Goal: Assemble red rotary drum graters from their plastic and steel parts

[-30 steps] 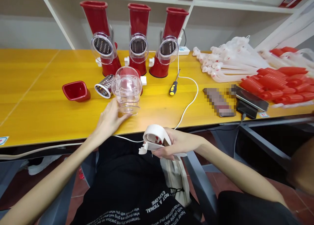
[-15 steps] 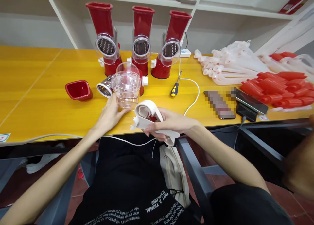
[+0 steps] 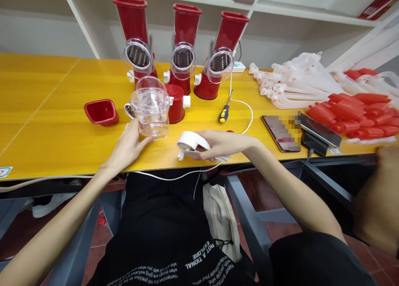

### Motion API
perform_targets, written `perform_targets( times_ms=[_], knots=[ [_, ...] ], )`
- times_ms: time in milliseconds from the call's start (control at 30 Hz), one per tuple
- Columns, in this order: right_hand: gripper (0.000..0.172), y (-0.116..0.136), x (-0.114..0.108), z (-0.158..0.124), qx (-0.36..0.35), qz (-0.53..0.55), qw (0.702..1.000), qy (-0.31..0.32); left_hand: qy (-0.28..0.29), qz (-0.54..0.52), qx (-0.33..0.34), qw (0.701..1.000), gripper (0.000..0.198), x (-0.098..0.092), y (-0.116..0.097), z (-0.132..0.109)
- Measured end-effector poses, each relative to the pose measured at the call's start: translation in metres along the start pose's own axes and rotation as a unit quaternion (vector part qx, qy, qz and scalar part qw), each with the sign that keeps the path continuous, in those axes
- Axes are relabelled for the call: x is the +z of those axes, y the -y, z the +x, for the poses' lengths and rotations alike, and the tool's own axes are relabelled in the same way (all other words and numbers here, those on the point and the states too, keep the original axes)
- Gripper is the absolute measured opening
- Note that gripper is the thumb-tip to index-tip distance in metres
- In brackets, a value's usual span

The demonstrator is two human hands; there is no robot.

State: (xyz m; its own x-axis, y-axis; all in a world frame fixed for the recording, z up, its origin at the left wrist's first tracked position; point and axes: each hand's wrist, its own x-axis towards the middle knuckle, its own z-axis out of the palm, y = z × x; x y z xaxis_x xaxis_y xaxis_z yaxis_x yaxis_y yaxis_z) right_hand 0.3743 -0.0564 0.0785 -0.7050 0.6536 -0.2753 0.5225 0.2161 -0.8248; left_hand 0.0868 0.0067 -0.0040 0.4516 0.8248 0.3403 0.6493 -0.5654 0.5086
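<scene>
My left hand (image 3: pixel 126 146) is closed around the lower left side of a clear plastic grater housing (image 3: pixel 151 105), with the thumb along its base. Partly behind that housing lies a metal grater drum (image 3: pixel 128 111). In my right hand (image 3: pixel 222 144) is a white plastic grater body with a round ring (image 3: pixel 189 139), held low over the table's front edge; my fingers cover part of it. A red base with a white knob (image 3: pixel 175 105) stands just right of the clear housing. To the left sits a red hopper (image 3: pixel 102 112), its opening facing up.
Three assembled red drum graters (image 3: pixel 183 45) stand along the back. A screwdriver (image 3: pixel 223 113) and white cable lie right of centre. Farther right are phones (image 3: pixel 280 133), red plastic parts (image 3: pixel 358 115) and bagged white parts (image 3: pixel 293 80). Another person's blurred arm (image 3: pixel 378 203) is at the right edge.
My left hand has shifted slightly left with the clear housing, uncovering more of the red base. My right hand has moved the white body forward and right, turning it flatter above the table edge.
</scene>
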Motion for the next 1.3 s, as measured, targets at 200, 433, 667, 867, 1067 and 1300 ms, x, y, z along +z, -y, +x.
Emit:
perform_targets(
  times_ms=[200,433,667,867,1067,1300],
  knots=[
    [0.029,0.011,-0.014,0.005,0.002,-0.002,1.000,0.025,-0.006,0.059,0.000,0.998,0.054,-0.008,0.011,0.002],
    [0.030,0.025,-0.032,0.009,-0.001,-0.054,0.997,0.054,-0.014,0.073,-0.040,0.996,0.044,-0.017,0.025,0.009],
    [0.024,0.029,-0.028,0.045,-0.001,0.011,0.998,0.068,-0.157,-0.012,-0.043,0.987,0.053,-0.014,0.002,-0.032],
    [0.032,0.011,-0.017,0.076,0.049,0.064,0.982,0.173,-0.134,0.018,0.183,0.974,0.076,-0.012,-0.035,-0.063],
    [0.062,-0.003,-0.018,0.088,0.099,0.097,0.944,0.298,0.024,0.075,0.289,0.954,0.072,-0.007,-0.042,-0.035],
    [0.075,0.001,-0.020,0.086,0.081,0.033,0.963,0.255,0.047,0.076,0.241,0.967,0.069,0.002,-0.029,-0.037]
  ],
)
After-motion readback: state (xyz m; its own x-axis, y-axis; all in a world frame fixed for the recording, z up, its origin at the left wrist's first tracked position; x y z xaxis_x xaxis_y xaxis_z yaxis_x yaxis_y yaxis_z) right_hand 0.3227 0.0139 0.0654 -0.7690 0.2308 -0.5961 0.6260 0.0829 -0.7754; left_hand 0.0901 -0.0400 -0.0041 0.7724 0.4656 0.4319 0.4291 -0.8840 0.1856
